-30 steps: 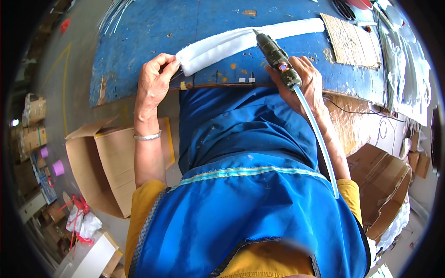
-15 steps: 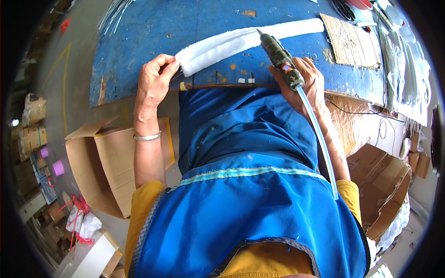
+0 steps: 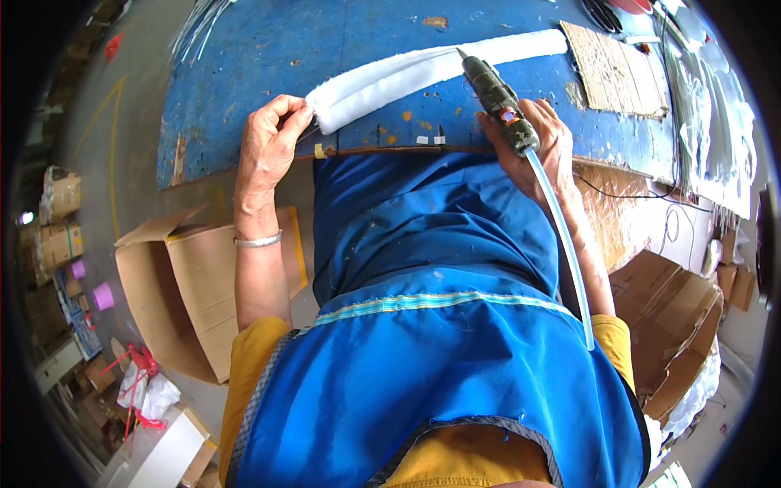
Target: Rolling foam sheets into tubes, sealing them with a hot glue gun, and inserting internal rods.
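Two bare hands work at a white fleecy strip (image 3: 370, 89) laid lengthwise across a scuffed blue table (image 3: 268, 57). The left hand (image 3: 272, 142), a silvery bangle (image 3: 258, 241) at its wrist, pinches the strip's left end between thumb and forefinger. The right hand (image 3: 541, 146), on the wearer's side of the strip, wraps its fingers around a dark, mottled glue gun (image 3: 498, 102), whose nozzle points at the strip's far edge; whether the tip touches the fabric is hard to tell from this angle. A translucent glue stick (image 3: 565, 236) trails from the gun's rear, away from the strip. Just beside the strip's right end lies a worn cardboard piece (image 3: 614, 73); beyond its left end, thin white strands (image 3: 195, 28) spread over the tabletop.
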Demonstrator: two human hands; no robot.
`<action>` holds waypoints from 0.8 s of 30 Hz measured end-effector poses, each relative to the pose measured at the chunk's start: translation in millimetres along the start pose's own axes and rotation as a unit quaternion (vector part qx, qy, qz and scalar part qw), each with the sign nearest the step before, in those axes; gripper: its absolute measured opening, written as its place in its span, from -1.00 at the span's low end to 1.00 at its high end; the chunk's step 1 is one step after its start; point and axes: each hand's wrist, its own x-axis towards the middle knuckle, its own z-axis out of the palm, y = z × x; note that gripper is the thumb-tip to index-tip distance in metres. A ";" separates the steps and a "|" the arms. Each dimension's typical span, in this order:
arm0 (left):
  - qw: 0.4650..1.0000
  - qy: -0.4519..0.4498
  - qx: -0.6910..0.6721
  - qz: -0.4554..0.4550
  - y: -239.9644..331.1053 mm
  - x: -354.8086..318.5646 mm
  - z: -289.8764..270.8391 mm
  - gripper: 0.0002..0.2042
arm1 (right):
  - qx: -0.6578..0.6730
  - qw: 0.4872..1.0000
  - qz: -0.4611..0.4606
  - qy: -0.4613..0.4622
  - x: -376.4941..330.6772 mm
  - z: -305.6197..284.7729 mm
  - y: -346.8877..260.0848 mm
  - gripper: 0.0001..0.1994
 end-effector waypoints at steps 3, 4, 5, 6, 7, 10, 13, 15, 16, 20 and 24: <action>1.000 0.004 -0.011 0.003 -0.4 -0.1 0.8 -0.89 | 0.000 1.000 0.007 -0.001 -0.4 -0.3 -0.1 -0.70; 1.000 0.003 -0.005 0.002 -0.3 -0.1 0.7 -0.89 | 0.005 1.000 0.011 -0.001 -0.5 -0.4 -0.1 -0.70; 1.000 0.002 0.002 0.003 -0.4 -0.1 0.7 -0.89 | 0.005 1.000 0.005 -0.001 -0.7 -0.7 0.2 -0.70; 1.000 0.002 0.001 0.001 -0.4 -0.1 0.7 -0.89 | 0.004 1.000 0.002 -0.001 -0.6 -0.6 0.4 -0.70; 1.000 0.003 -0.005 0.004 -0.4 0.0 0.7 -0.89 | 0.004 1.000 -0.001 -0.001 -0.7 -0.8 0.6 -0.70; 1.000 0.001 -0.010 0.004 -0.3 0.0 0.3 -0.89 | 0.008 1.000 -0.003 0.007 -0.4 -0.4 1.5 -0.70; 1.000 -0.001 -0.013 0.002 0.2 0.3 0.7 -0.89 | 0.005 1.000 -0.003 0.005 -0.9 -0.8 2.3 -0.69; 1.000 -0.002 -0.019 0.002 0.9 0.6 1.9 -0.89 | 0.008 1.000 -0.007 0.013 -0.8 -1.0 2.9 -0.68; 1.000 0.011 -0.021 0.010 1.2 0.4 3.1 -0.89 | 0.009 1.000 -0.008 0.015 -0.8 -1.2 3.2 -0.68; 0.999 0.019 -0.035 0.011 3.5 0.3 4.4 -0.88 | 0.008 1.000 -0.010 0.006 -0.9 -1.5 3.9 -0.68; 0.999 0.021 -0.025 0.014 4.7 -0.2 4.4 -0.88 | -0.001 1.000 -0.003 0.007 -1.2 -1.7 3.6 -0.68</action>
